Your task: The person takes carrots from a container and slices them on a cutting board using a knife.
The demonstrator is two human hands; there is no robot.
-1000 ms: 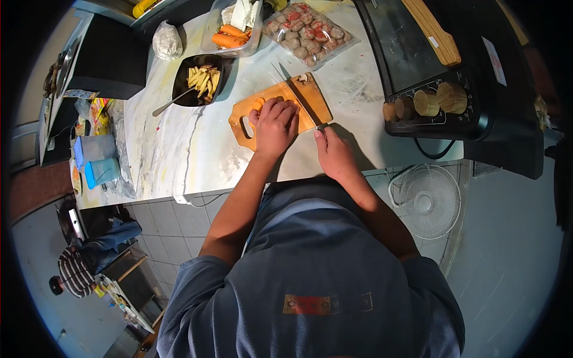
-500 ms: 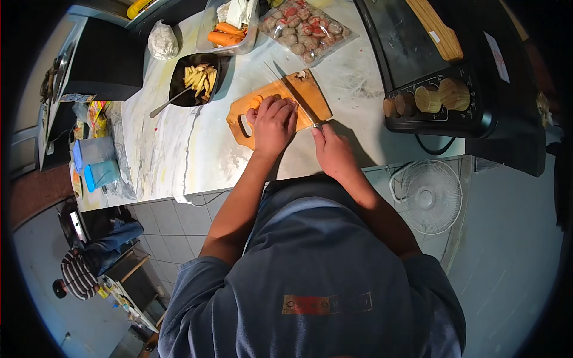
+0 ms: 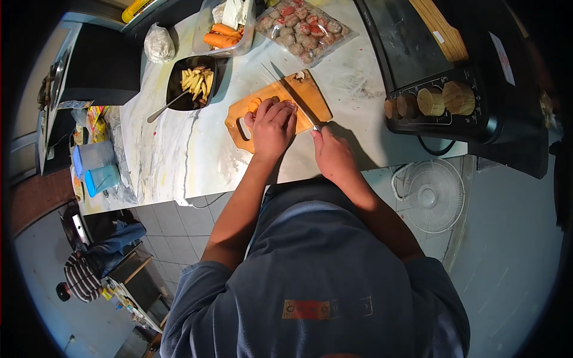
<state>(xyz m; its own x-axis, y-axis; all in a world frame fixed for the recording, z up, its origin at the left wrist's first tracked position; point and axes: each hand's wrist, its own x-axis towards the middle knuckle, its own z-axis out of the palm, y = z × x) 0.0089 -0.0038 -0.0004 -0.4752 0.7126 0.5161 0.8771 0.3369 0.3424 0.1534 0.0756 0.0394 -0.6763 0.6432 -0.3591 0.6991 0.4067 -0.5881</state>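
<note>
A wooden cutting board lies on the marble table. My left hand presses down on it, fingers curled over a carrot that they mostly hide. Orange carrot slices show beside those fingers. My right hand is closed round the handle of a knife, whose blade slants across the board just right of my left hand. A small pale scrap sits at the board's far edge. Left of the board, a black bowl holds pale yellow strips and a spoon.
At the back are a plastic container with carrots, a bag of meatballs and a white bundle. A black appliance with wooden knobs stands right. A fan is below; another person is far left.
The view has shifted slightly, moving the bowl and container a little left in the frame. Both hands keep nearly the same pose, and the knife still lies across the board.
</note>
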